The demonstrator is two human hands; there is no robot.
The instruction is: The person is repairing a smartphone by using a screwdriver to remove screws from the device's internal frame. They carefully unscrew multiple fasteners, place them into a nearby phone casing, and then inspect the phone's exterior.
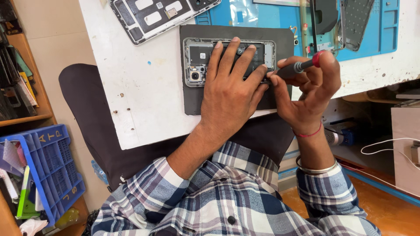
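- the left hand (229, 94) lies flat on an opened phone (199, 61), fingers spread wide and pressing down on it. it is not gripping anything.
- the phone has its back cover off, so the inside parts and the small round camera show. most of its right half is hidden under the left hand.
- the phone lies on a dark grey mat (192, 98), and the mat lies on a white table (144, 91) with little marks and spots on it.
- the right hand (306, 94) is curled tight around a small screwdriver (299, 66) with a red cap on the end of a grey handle.
- the tip of the screwdriver points at the right end of the phone, just beside the left fingertips. the tip is too small to see well.
- there is a red thread and a silver bangle on the right wrist.
- another open phone back (153, 17) lies on the table above the mat, near the top edge.
- a blue work mat (385, 26) lies at the top right with dark phone parts on it.
- a blue plastic crate (52, 170) stands low on the left, well apart from the hands.
- the person wears a checked shirt.
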